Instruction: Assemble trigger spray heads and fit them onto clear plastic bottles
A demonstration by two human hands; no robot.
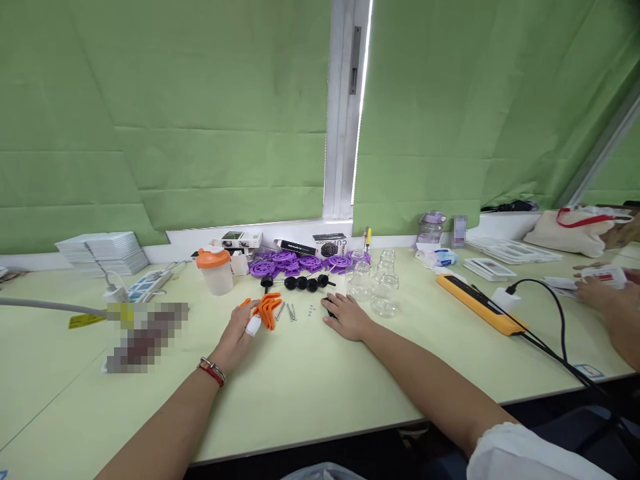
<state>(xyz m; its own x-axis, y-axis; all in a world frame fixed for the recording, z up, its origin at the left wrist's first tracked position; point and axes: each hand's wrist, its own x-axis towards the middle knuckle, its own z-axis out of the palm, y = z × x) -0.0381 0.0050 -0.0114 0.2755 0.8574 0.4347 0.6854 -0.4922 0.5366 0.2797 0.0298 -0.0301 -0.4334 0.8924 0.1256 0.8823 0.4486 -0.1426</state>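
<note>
My left hand [235, 335] rests on the pale green table [310, 380], its fingers touching a small pile of orange angled parts [269, 308]; one finger wears a white bandage. My right hand [347, 316] lies flat on the table a little to the right, fingers spread, with a small black piece under its fingertips. A few metal screws [290, 311] lie between the two hands. Just beyond them sit black wheels on an axle [303, 283] and a heap of purple gear wheels [295, 262].
Several clear glass jars [375, 283] stand right of my right hand. An orange-lidded cup [215, 270], power strip [147, 285] and white stack [103, 252] sit left. A yellow-black device [477, 303] with black cable lies right; another person's hands [607, 293] work at the far right.
</note>
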